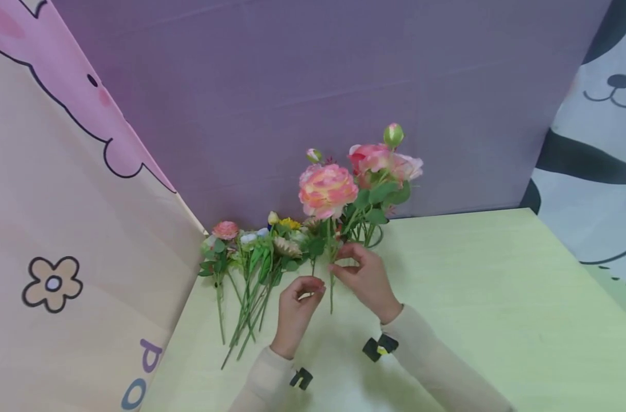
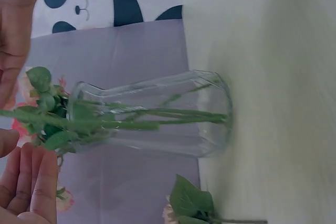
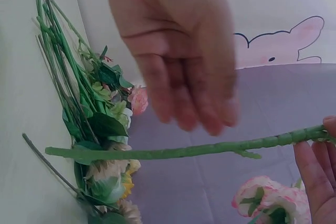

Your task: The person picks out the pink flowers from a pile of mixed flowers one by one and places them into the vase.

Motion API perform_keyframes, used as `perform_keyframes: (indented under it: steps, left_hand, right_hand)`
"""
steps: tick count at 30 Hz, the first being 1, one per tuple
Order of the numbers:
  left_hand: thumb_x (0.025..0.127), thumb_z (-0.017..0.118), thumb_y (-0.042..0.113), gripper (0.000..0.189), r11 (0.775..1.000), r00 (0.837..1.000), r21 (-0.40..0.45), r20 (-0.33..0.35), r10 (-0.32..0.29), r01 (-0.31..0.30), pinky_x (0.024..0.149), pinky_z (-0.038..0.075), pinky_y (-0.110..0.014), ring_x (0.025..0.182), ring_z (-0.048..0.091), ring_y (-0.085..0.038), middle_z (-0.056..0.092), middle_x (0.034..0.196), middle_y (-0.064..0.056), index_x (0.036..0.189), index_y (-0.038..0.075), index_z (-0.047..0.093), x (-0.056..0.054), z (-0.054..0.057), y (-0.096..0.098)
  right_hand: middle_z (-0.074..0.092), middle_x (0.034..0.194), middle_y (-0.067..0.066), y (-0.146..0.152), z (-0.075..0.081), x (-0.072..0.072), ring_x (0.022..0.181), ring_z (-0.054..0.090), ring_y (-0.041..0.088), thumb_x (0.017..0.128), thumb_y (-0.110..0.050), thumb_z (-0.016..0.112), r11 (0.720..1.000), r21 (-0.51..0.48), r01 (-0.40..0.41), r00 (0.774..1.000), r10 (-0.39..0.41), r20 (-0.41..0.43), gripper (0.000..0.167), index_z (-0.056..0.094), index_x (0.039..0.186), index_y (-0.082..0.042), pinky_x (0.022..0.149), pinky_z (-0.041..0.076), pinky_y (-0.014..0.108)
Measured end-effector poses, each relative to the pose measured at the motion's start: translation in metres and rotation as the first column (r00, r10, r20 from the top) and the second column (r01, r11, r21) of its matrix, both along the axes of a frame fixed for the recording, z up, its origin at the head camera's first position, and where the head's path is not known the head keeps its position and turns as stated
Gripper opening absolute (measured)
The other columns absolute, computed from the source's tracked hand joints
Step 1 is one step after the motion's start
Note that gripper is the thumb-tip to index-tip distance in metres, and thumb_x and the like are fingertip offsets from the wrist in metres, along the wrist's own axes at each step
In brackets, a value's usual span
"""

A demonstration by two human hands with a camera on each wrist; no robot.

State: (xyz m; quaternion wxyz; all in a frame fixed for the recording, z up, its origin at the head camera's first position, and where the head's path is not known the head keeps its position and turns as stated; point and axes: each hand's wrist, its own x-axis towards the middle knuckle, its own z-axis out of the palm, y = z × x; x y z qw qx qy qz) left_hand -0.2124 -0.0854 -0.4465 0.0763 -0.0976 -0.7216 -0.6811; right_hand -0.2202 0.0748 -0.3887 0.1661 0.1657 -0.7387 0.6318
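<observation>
Head view: my right hand pinches a green-stemmed, ruffled pink-orange flower, likely for steadiness. Left hand, beside, empty.

Free passage rightward over the table; obstacles: glass vase ahead, heaped flowers at left.

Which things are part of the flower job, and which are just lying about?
Seems part of it: big pink flower, right hand holding its stem, left hand nearby, glass vase.

Just lying about: loose flowers, perhaps for later.
</observation>
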Motion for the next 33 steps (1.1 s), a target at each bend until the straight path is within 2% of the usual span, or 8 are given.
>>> perform_keyframes:
  steps: [3, 6, 13, 17, 21, 25, 30, 33]
  left_hand:
    - [0.086, 0.067, 0.006, 0.013, 0.998, 1.000, -0.059, -0.023, 0.009, -0.010, 0.069, 0.055, -0.024, 0.081, 0.063, -0.012, 0.066, 0.093, -0.011, 0.097, 0.000, 0.065, -0.002, -0.009, -0.009]
    - [0.086, 0.067, 0.008, 0.015, 0.994, 0.999, -0.098, -0.025, 0.044, -0.046, 0.067, 0.056, -0.024, 0.080, 0.063, -0.013, 0.067, 0.092, -0.009, 0.098, -0.001, 0.064, -0.005, -0.018, -0.020]
    - [0.086, 0.066, 0.004, 0.018, 0.980, 0.989, -0.153, 0.060, 0.138, -0.128, 0.068, 0.055, -0.021, 0.081, 0.062, -0.012, 0.066, 0.096, -0.015, 0.102, -0.003, 0.063, -0.012, -0.028, -0.050]
    - [0.087, 0.065, 0.003, 0.019, 0.969, 0.979, -0.180, 0.084, 0.186, -0.168, 0.068, 0.054, -0.020, 0.081, 0.061, -0.013, 0.065, 0.097, -0.017, 0.104, -0.005, 0.062, -0.017, -0.032, -0.068]
    - [0.088, 0.064, 0.004, 0.018, 0.949, 0.963, -0.207, 0.077, 0.259, -0.238, 0.068, 0.053, -0.018, 0.080, 0.059, -0.011, 0.065, 0.097, -0.016, 0.103, -0.003, 0.063, -0.021, -0.035, -0.090]
    - [0.090, 0.063, 0.007, 0.019, 0.932, 0.941, -0.215, 0.109, 0.321, -0.293, 0.068, 0.053, -0.017, 0.080, 0.058, -0.007, 0.064, 0.101, -0.017, 0.106, -0.001, 0.062, -0.027, -0.038, -0.112]
    - [0.091, 0.060, 0.008, 0.022, 0.910, 0.915, -0.236, 0.138, 0.379, -0.341, 0.065, 0.051, -0.015, 0.077, 0.056, -0.003, 0.064, 0.104, -0.018, 0.111, -0.003, 0.060, -0.033, -0.043, -0.136]
    - [0.091, 0.060, 0.007, 0.024, 0.898, 0.899, -0.243, 0.156, 0.409, -0.367, 0.064, 0.051, -0.015, 0.075, 0.057, -0.003, 0.063, 0.103, -0.017, 0.112, -0.005, 0.059, -0.037, -0.047, -0.148]
  right_hand:
    - [0.064, 0.093, 0.016, 0.004, 0.005, -0.001, 0.090, 0.064, 0.032, 0.079, 0.001, 0.073, 1.000, 0.009, 0.007, 1.000, -0.007, -0.004, 0.019, 0.061, 0.094, 0.002, 0.069, 0.056, 0.024]
    - [0.065, 0.093, 0.016, 0.008, 0.010, -0.004, 0.090, 0.064, 0.032, 0.079, 0.002, 0.073, 1.000, 0.015, 0.015, 1.000, -0.015, 0.002, 0.018, 0.061, 0.093, 0.002, 0.070, 0.056, 0.024]
    - [0.064, 0.091, 0.017, 0.018, 0.026, -0.012, 0.089, 0.063, 0.033, 0.078, 0.003, 0.072, 0.999, 0.031, 0.039, 0.999, -0.038, -0.031, 0.018, 0.060, 0.093, 0.003, 0.069, 0.057, 0.025]
    - [0.063, 0.091, 0.015, 0.023, 0.036, -0.015, 0.088, 0.063, 0.025, 0.080, 0.002, 0.071, 0.998, 0.031, 0.052, 0.998, -0.051, -0.035, 0.017, 0.060, 0.093, 0.002, 0.069, 0.057, 0.025]
    - [0.063, 0.092, 0.015, 0.028, 0.044, -0.019, 0.089, 0.063, 0.024, 0.080, -0.001, 0.071, 0.996, 0.040, 0.078, 0.996, -0.076, -0.050, 0.018, 0.060, 0.094, 0.002, 0.069, 0.056, 0.022]
    - [0.064, 0.092, 0.012, 0.032, 0.049, -0.026, 0.091, 0.064, 0.026, 0.081, -0.001, 0.071, 0.992, 0.048, 0.114, 0.990, -0.110, -0.087, 0.018, 0.060, 0.095, 0.004, 0.068, 0.055, 0.020]
    - [0.065, 0.093, 0.015, 0.039, 0.057, -0.033, 0.086, 0.063, 0.011, 0.081, 0.002, 0.069, 0.988, 0.046, 0.149, 0.983, -0.142, -0.118, 0.018, 0.060, 0.096, 0.006, 0.067, 0.054, 0.017]
    - [0.065, 0.093, 0.017, 0.042, 0.062, -0.037, 0.084, 0.060, 0.003, 0.080, 0.005, 0.069, 0.988, 0.011, 0.152, 0.981, -0.149, -0.125, 0.019, 0.059, 0.096, 0.007, 0.066, 0.055, 0.018]
